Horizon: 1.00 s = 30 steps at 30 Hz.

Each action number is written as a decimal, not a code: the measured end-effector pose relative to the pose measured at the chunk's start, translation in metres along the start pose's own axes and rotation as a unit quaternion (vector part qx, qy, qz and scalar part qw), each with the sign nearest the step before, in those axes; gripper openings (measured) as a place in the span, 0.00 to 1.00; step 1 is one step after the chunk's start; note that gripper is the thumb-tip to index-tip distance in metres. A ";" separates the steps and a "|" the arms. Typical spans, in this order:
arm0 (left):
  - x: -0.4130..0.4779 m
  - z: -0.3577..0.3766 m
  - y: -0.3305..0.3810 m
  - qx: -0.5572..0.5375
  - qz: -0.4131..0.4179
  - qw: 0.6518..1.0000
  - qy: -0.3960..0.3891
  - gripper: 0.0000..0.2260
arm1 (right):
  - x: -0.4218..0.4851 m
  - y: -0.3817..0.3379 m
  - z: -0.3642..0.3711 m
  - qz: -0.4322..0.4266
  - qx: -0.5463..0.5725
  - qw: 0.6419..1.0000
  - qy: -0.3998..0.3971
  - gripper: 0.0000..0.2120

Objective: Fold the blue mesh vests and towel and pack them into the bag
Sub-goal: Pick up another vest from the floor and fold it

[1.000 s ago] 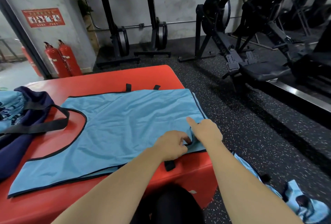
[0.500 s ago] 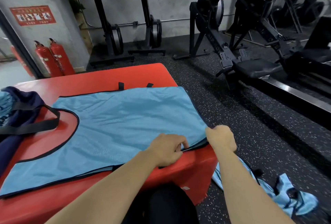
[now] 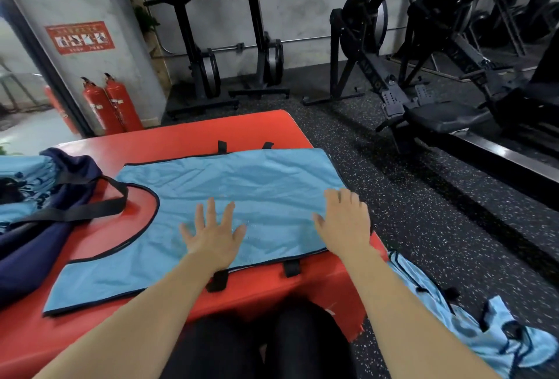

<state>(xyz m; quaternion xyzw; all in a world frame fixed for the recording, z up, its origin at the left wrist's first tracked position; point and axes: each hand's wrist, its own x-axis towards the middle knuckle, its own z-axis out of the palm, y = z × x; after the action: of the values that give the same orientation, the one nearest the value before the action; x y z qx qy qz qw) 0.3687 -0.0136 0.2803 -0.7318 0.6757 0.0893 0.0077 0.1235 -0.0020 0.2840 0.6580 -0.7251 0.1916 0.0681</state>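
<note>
Hands lie flat on vest, bag alongside.

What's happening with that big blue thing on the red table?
A person is flattening a blue mesh vest on the red padded box, left hand and right hand pressing flat on it. A navy bag sits on the left with blue cloth already inside. More blue vests lie crumpled on the floor to the right.
</note>
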 end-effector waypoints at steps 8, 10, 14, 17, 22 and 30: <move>-0.022 0.003 -0.043 0.026 -0.043 0.992 -0.113 0.47 | -0.016 -0.011 0.026 0.036 -0.010 0.958 -0.284 0.38; -0.026 -0.001 -0.041 0.036 -0.046 0.989 -0.140 0.50 | -0.018 -0.009 0.024 0.037 -0.016 0.957 -0.288 0.38; -0.033 -0.015 -0.034 0.049 -0.061 0.980 -0.180 0.58 | -0.018 -0.007 0.019 0.040 -0.032 0.950 -0.308 0.39; -0.016 -0.034 -0.023 0.093 -0.084 0.951 -0.282 0.75 | -0.006 -0.017 0.001 0.064 -0.057 0.931 -0.355 0.39; 0.011 -0.068 0.000 0.158 -0.047 0.972 -0.167 0.51 | 0.019 -0.044 -0.023 0.057 -0.110 0.945 -0.303 0.35; 0.065 -0.028 -0.010 0.071 0.108 0.983 -0.132 0.53 | 0.066 -0.047 0.026 0.016 -0.002 0.957 -0.290 0.42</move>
<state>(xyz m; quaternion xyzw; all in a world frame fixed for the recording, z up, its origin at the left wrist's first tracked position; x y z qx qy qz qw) 0.3864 -0.0801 0.2980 -0.6340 0.7483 0.1372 0.1391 0.1651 -0.0753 0.2921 0.6732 -0.7246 -0.0083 -0.1471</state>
